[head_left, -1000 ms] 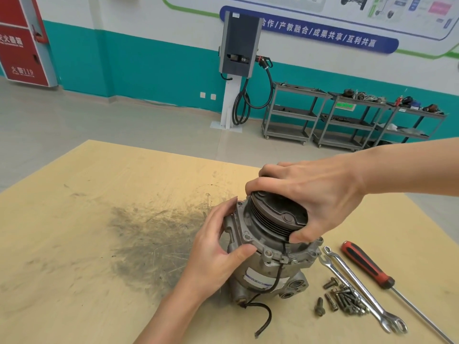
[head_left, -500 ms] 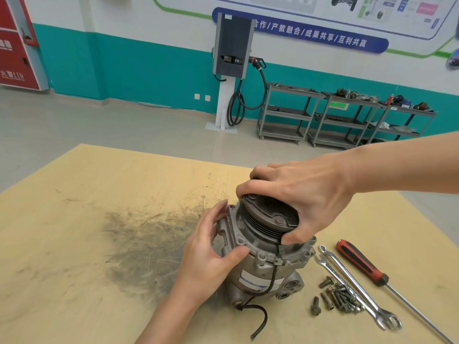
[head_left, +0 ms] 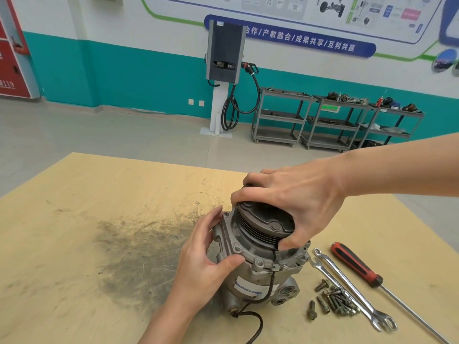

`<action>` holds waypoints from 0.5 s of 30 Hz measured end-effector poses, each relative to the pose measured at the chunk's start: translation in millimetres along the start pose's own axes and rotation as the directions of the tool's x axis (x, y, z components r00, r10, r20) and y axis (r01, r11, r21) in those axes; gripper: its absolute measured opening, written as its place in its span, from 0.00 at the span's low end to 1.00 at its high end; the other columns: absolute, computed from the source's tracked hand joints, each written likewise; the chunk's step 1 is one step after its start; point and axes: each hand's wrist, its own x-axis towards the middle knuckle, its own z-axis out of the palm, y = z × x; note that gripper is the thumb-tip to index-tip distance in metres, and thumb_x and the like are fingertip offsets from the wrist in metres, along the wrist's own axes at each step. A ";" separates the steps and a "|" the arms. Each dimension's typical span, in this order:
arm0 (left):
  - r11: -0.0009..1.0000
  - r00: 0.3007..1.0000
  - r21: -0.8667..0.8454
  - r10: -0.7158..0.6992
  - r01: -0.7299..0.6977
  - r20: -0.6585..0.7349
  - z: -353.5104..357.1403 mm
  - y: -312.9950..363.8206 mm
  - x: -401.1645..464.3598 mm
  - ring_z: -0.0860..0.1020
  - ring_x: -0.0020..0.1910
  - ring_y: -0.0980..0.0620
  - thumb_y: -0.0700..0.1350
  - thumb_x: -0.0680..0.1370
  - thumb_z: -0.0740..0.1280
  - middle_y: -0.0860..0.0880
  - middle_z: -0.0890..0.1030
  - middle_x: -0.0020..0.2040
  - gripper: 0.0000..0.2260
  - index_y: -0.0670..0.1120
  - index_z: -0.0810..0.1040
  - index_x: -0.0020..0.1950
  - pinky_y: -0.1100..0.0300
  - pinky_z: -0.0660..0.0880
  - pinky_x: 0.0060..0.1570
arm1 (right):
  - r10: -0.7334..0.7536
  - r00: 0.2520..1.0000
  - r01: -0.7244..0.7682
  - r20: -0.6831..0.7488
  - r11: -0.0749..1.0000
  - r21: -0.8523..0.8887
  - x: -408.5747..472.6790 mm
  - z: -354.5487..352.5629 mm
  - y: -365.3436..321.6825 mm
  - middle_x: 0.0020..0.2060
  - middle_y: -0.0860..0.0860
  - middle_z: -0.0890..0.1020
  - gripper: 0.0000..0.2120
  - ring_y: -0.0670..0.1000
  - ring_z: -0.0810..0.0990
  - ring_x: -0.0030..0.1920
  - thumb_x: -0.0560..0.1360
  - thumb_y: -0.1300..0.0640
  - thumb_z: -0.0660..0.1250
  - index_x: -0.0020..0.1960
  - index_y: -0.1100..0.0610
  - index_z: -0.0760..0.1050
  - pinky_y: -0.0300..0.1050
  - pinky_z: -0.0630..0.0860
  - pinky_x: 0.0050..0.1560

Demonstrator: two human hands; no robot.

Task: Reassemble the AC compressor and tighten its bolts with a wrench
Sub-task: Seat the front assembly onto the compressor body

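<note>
Two bare hands hold an AC compressor (head_left: 258,264) that stands toward the near right part of the tan wooden surface (head_left: 99,194). Left of it, a dark smear of grime (head_left: 139,252) marks the middle of the surface. The left hand (head_left: 203,264) reaches up from the near edge and grips the compressor's grey flanged body, fingers curled round its left side and the thumb pressed against the front of the flange. The black pulley (head_left: 263,227) sits tilted on top of the body, and the right hand (head_left: 295,202), coming in from the right edge, clamps it from above with fingertips curled over the far rim and the thumb against the near rim. A black cable (head_left: 258,319) runs down the compressor's front and loops onto the surface near the near edge. Just right of the compressor lies a small heap of loose bolts (head_left: 332,301), touching two combination wrenches (head_left: 352,291) that lie side by side, slanting toward the near right corner. Beside them, farther right, lies a screwdriver (head_left: 355,264) with a red and black handle, its shaft pointing to the same corner.
</note>
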 end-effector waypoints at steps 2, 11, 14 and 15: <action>1.000 1.000 -0.009 -0.003 0.003 -0.004 -0.2 -1.1 -0.8 0.71 0.70 0.58 0.74 0.63 0.71 0.64 0.73 0.66 0.32 0.76 0.66 0.65 0.64 0.69 0.67 | 0.005 1.000 -0.005 0.000 1.000 0.004 0.5 -0.1 -1.1 0.60 0.55 0.66 0.39 0.58 0.71 0.57 0.69 0.33 0.68 0.70 0.42 0.49 0.55 0.76 0.56; 1.000 1.000 -0.003 0.007 -0.007 -0.003 0.2 -2.2 1.4 0.72 0.69 0.58 0.70 0.68 0.70 0.64 0.74 0.66 0.29 0.74 0.65 0.67 0.67 0.69 0.64 | 0.028 1.000 -0.028 -0.007 1.000 0.007 0.5 -0.4 -3.7 0.59 0.55 0.67 0.38 0.58 0.72 0.55 0.69 0.33 0.67 0.70 0.42 0.49 0.55 0.77 0.55; 1.000 1.000 -0.005 0.002 -0.002 -0.008 0.3 -3.1 2.7 0.72 0.69 0.59 0.70 0.68 0.70 0.64 0.74 0.66 0.28 0.73 0.66 0.67 0.67 0.70 0.64 | 0.033 0.999 -0.033 -0.020 0.999 0.009 0.6 0.6 -3.8 0.59 0.55 0.67 0.38 0.57 0.73 0.55 0.70 0.33 0.67 0.70 0.42 0.49 0.54 0.77 0.55; 1.000 1.000 -0.009 0.002 -0.002 -0.013 0.5 -3.2 2.9 0.72 0.68 0.60 0.70 0.68 0.70 0.65 0.74 0.66 0.28 0.74 0.66 0.66 0.68 0.70 0.63 | 0.037 0.999 -0.037 -0.021 0.999 0.008 0.7 1.0 -3.8 0.59 0.55 0.67 0.38 0.57 0.73 0.55 0.70 0.33 0.67 0.70 0.42 0.49 0.54 0.77 0.55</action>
